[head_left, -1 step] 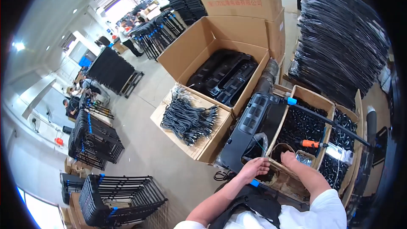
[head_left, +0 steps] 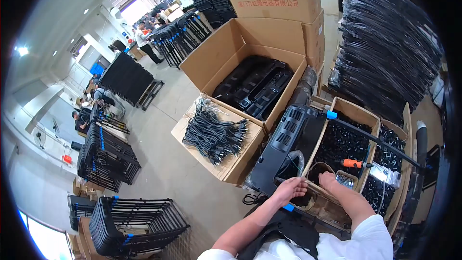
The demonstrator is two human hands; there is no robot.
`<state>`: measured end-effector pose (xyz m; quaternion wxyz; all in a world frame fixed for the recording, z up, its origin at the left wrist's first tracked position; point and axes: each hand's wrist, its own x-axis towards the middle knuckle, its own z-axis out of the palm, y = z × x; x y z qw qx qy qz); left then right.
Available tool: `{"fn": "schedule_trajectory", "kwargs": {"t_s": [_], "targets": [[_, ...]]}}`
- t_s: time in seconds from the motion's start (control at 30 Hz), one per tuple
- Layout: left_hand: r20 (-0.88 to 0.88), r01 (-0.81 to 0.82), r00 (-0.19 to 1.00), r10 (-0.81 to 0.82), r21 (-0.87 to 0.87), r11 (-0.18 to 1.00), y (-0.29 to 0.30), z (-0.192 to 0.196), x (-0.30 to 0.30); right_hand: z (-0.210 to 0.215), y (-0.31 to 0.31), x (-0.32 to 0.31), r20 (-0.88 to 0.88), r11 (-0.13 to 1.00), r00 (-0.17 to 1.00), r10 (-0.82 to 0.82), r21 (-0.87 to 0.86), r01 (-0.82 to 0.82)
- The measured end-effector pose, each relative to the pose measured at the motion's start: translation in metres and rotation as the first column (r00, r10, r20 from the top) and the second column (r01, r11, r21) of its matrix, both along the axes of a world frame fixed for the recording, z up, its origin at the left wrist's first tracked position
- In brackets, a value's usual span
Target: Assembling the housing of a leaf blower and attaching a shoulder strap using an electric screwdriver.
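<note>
My right hand point(head_left: 328, 181) reaches down into a small round brown container point(head_left: 318, 168) in the wooden parts box; its fingers are bent together, and their tips and anything in them are hidden. My left hand point(head_left: 291, 190) hovers at the near left edge of that box, palm turned inward, fingers stretched and slightly curved, with nothing visible in them. A small carton of silvery screws point(head_left: 344, 180) sits just right of my right hand. Beyond it lies an orange and black power screwdriver point(head_left: 353, 163). To the left of the box is a long black plastic housing point(head_left: 272, 151) with vents.
A black bar point(head_left: 361, 132) with a blue end cap crosses the box compartments of small black parts point(head_left: 341, 142). Bundled black cables point(head_left: 211, 135) lie on a carton. Behind stands an open carton point(head_left: 207, 67) of black mouldings. Stacked black frames point(head_left: 139, 226) stand at lower left; other people work far off.
</note>
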<state>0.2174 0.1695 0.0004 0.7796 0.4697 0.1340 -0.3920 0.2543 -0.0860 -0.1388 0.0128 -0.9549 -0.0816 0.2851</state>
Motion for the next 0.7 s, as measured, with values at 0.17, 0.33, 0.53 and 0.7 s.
{"fn": "schedule_trajectory", "kwargs": {"t_s": [0.17,0.33,0.53,0.7], "targets": [[-0.051,-0.011,0.999,0.012,0.007,1.000,-0.029,-0.009,0.022,-0.011,-0.003,0.008,-0.004,0.997,0.997,0.072,0.012,-0.072],[-0.073,-0.032,0.997,0.033,0.012,0.999,-0.042,-0.020,0.030,0.000,-0.014,0.002,0.056,0.993,0.994,0.091,0.074,-0.095],[-0.112,-0.075,0.991,0.075,0.008,0.997,-0.062,-0.043,0.039,0.004,-0.026,-0.010,0.206,0.972,0.978,0.031,0.221,-0.077],[-0.145,-0.090,0.985,0.095,0.041,0.995,-0.084,-0.056,0.045,0.010,-0.034,-0.014,0.242,0.924,0.958,-0.151,0.380,0.049]]}}
